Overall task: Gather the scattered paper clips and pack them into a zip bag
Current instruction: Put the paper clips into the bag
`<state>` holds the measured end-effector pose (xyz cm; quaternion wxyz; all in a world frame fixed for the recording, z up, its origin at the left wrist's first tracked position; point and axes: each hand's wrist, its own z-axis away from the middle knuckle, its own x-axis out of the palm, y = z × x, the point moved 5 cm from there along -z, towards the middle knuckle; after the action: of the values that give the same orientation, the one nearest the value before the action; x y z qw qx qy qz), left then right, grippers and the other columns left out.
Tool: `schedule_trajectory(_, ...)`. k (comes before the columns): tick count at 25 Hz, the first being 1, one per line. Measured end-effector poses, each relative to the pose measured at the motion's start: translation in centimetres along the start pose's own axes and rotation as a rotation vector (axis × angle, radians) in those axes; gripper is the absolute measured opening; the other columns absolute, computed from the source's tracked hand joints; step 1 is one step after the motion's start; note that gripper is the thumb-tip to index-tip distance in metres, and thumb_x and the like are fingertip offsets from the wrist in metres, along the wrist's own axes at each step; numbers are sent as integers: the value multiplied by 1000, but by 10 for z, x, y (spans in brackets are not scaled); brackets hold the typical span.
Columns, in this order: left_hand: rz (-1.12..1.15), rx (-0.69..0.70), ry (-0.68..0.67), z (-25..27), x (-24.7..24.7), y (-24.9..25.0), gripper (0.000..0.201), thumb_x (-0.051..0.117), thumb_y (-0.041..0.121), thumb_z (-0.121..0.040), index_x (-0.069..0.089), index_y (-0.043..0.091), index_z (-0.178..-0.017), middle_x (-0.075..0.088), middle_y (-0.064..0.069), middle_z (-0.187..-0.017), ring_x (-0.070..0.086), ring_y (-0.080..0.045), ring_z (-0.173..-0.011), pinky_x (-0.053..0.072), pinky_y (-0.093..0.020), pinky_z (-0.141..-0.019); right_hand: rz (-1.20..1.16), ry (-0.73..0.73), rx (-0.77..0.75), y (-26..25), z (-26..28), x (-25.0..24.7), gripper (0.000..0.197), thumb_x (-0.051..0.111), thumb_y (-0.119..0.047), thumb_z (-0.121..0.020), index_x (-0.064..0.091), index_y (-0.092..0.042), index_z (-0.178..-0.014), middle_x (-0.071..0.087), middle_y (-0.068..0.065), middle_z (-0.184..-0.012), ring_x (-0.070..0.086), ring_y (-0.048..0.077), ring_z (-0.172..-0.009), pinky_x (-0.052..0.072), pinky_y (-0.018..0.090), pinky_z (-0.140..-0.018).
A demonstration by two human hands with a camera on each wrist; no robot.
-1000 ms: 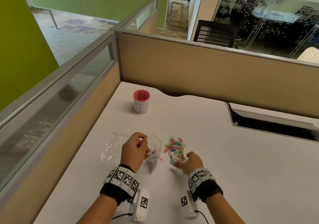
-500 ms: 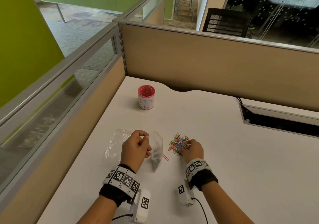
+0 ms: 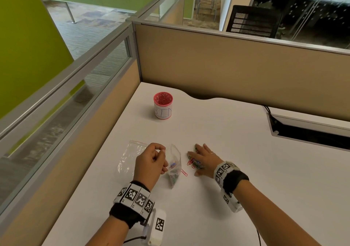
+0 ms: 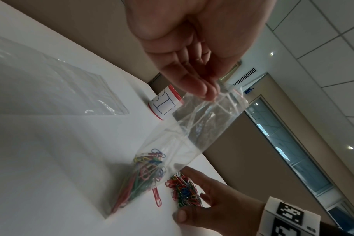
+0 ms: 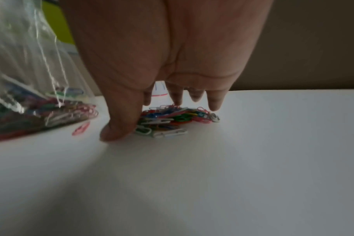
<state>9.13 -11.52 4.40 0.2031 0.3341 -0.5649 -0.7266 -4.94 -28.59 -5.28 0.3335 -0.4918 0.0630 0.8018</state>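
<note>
My left hand pinches the top edge of a clear zip bag and holds it upright on the white desk. In the left wrist view the fingertips pinch the zip bag's mouth, and several coloured paper clips lie in its bottom corner. To its right, my right hand lies spread over a pile of coloured clips, fingers straight, thumb on the desk. The right wrist view shows the pile under the hand. One red clip lies loose beside the bag.
A second, empty zip bag lies flat left of my left hand. A red mesh cup with a paper label stands farther back. A cable slot is cut into the desk at the right. Beige partitions wall the desk's back and left.
My right hand moved forward onto the clip pile and spread its fingers over it; the pile is now bunched tighter. My left hand kept the bag upright in place.
</note>
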Motion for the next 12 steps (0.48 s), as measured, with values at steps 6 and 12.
schedule_trajectory(6,-6,-4,11,2,-3,-4,11,53,8,-90,61,15,-85,64,-5,-56,58,-10,-44,52,-24,-48,141,201,-55,-2,12,-7,34,53,-16,-90,55,-22,-124,49,2,-133,50,28,-121,47,35,-94)
schedule_trajectory(12,-21,14,-17,8,4,0,11,53,7,-89,62,14,-86,63,-3,-54,58,-10,-43,53,-25,-49,-79,372,103,9,36,-17,21,54,-15,-88,69,-14,-103,69,6,-108,62,25,-101,50,31,-87)
